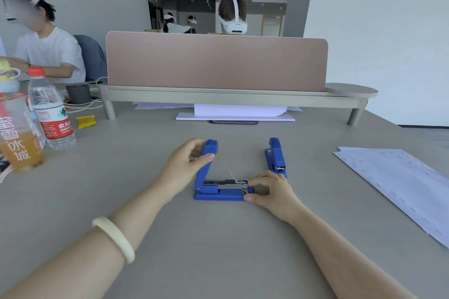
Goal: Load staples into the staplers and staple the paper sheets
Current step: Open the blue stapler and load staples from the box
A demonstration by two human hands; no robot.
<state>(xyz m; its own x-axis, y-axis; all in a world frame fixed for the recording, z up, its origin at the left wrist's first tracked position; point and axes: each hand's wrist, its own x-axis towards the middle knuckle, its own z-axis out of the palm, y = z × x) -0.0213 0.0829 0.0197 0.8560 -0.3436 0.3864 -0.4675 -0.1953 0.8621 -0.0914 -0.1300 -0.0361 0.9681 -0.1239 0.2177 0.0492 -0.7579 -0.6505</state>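
Note:
A blue stapler [220, 193] lies on the grey desk in front of me with its lid swung up and back. My left hand [188, 162] grips the raised lid near its tip. The metal staple channel [227, 184] is exposed, and a thin spring runs from the lid down to it. My right hand [269, 192] pinches the front end of the stapler's base and channel. A second blue stapler [276, 156] lies closed just behind my right hand. A fan of stapled paper sheets [398, 182] lies at the right.
A yellow staple box [86, 121] sits at the back left beside a water bottle [51, 114] and an orange drink bottle [17, 138]. More white paper [234, 113] lies under the raised shelf [230, 97] with its pink divider. A person sits at the left.

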